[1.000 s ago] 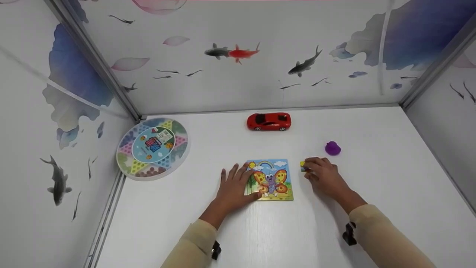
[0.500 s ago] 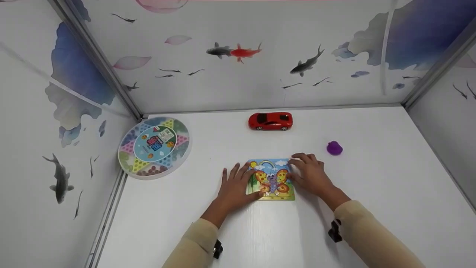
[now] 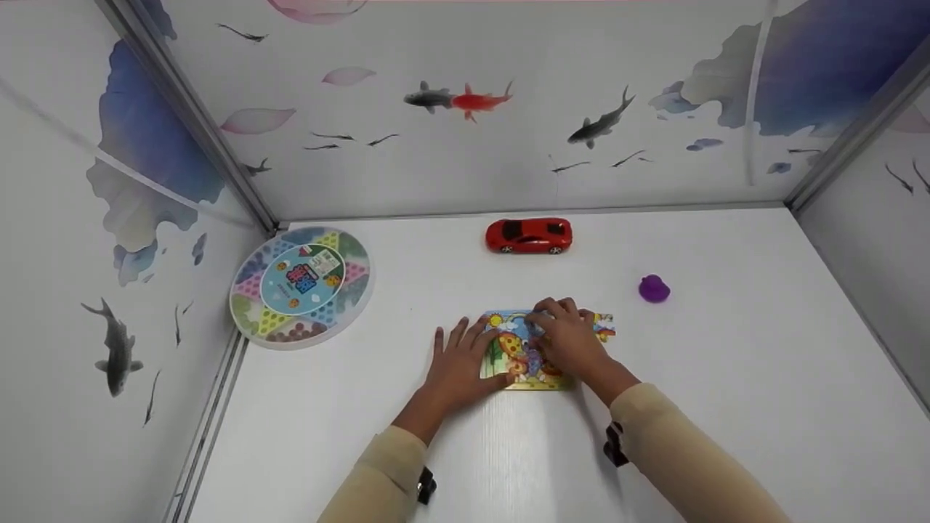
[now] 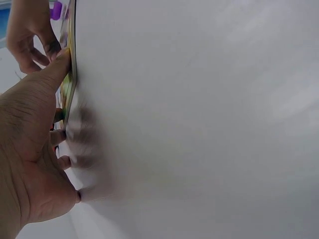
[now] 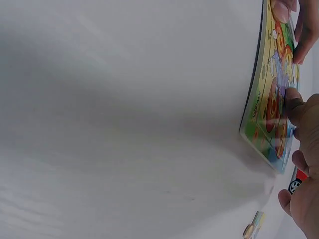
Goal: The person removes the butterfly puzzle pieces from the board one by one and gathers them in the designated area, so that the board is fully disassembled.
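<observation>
Right of the puzzle board (image 3: 513, 347), a piece (image 3: 604, 327) is lying nearer the right hand (image 3: 570, 340), grip unclear, left hand (image 3: 458, 369) spread

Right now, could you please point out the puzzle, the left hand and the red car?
Puzzle (image 3: 524, 362): head view, on its printed top.
Left hand (image 3: 456, 372): head view, on its back.
Red car (image 3: 529, 236): head view, on its body's middle.

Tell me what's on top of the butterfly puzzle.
On the puzzle, the left hand touches the left side; the right hand covers part of the right half, hiding what lies beneath.
</observation>
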`<move>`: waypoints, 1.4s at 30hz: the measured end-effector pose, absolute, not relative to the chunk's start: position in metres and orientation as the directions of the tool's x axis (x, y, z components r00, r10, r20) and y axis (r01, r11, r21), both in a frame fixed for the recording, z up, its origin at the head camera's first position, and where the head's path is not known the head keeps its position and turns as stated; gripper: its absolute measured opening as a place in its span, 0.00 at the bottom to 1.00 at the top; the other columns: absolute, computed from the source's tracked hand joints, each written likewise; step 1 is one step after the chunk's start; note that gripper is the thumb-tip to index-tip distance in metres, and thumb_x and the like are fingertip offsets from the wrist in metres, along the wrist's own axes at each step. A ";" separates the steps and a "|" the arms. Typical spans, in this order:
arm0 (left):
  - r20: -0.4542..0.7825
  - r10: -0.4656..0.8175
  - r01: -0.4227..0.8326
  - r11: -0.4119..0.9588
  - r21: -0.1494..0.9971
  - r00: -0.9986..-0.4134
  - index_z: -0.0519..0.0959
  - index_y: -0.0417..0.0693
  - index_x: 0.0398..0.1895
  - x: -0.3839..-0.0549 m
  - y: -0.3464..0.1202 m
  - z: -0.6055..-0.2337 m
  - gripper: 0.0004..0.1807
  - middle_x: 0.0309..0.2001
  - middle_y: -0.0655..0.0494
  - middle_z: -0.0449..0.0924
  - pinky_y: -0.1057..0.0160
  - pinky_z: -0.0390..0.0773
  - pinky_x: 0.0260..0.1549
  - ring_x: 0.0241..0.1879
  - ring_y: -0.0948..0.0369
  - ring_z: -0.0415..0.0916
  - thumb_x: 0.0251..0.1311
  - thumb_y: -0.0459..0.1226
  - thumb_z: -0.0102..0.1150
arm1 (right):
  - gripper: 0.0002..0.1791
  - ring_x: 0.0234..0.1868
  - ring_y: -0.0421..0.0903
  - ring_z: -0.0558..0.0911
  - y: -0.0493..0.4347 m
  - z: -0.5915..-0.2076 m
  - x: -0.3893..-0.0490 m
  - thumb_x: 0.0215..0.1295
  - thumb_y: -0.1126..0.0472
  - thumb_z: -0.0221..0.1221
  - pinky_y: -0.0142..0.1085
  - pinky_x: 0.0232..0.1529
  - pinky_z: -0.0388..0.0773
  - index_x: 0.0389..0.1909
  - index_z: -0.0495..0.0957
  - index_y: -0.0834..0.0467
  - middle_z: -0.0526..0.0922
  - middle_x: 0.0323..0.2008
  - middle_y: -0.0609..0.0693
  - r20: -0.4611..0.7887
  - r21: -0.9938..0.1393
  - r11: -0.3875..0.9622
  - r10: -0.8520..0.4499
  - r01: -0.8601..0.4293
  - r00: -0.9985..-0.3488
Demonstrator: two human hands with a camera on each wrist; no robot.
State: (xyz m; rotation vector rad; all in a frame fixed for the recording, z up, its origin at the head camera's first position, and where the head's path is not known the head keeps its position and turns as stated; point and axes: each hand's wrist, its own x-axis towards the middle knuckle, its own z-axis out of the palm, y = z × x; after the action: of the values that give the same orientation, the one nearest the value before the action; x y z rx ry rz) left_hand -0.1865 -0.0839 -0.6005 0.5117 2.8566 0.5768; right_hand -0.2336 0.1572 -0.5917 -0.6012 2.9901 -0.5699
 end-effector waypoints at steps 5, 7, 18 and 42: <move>-0.116 0.365 0.286 0.860 0.423 -0.924 0.64 0.56 0.87 -0.186 -0.084 -0.600 0.50 0.91 0.54 0.54 0.26 0.45 0.85 0.91 0.44 0.47 0.71 0.70 0.60 | 0.21 0.70 0.60 0.75 0.145 -0.587 -0.233 0.78 0.54 0.69 0.75 0.69 0.72 0.68 0.85 0.52 0.80 0.66 0.55 -0.015 -0.334 0.874 -0.380 -0.354 -0.925; -0.116 0.367 0.287 0.858 0.425 -0.923 0.64 0.56 0.87 -0.187 -0.084 -0.600 0.49 0.91 0.54 0.54 0.26 0.45 0.85 0.91 0.44 0.47 0.71 0.70 0.59 | 0.21 0.70 0.60 0.76 0.143 -0.587 -0.233 0.78 0.55 0.69 0.75 0.69 0.72 0.68 0.84 0.52 0.81 0.66 0.56 -0.019 -0.329 0.876 -0.379 -0.352 -0.925; -0.107 0.369 0.296 0.862 0.412 -0.923 0.65 0.56 0.87 -0.188 -0.084 -0.602 0.49 0.90 0.53 0.55 0.26 0.46 0.85 0.90 0.44 0.48 0.71 0.69 0.61 | 0.23 0.66 0.60 0.76 0.141 -0.590 -0.234 0.76 0.58 0.69 0.76 0.65 0.75 0.69 0.82 0.52 0.80 0.64 0.56 0.028 -0.285 0.877 -0.397 -0.388 -0.917; -0.087 0.375 0.302 0.846 0.439 -0.923 0.66 0.55 0.86 -0.189 -0.086 -0.604 0.49 0.90 0.52 0.56 0.24 0.46 0.84 0.90 0.42 0.48 0.70 0.70 0.59 | 0.27 0.68 0.59 0.71 0.135 -0.588 -0.236 0.75 0.59 0.70 0.69 0.66 0.75 0.72 0.79 0.50 0.73 0.68 0.54 -0.025 -0.282 0.900 -0.352 -0.331 -0.936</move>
State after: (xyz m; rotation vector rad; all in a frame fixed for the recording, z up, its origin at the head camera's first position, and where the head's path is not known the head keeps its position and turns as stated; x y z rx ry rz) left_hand -0.1889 -0.0861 -0.6040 0.5273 2.8541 0.6371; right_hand -0.2363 0.1350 -0.5881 -0.5384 2.9884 -0.4238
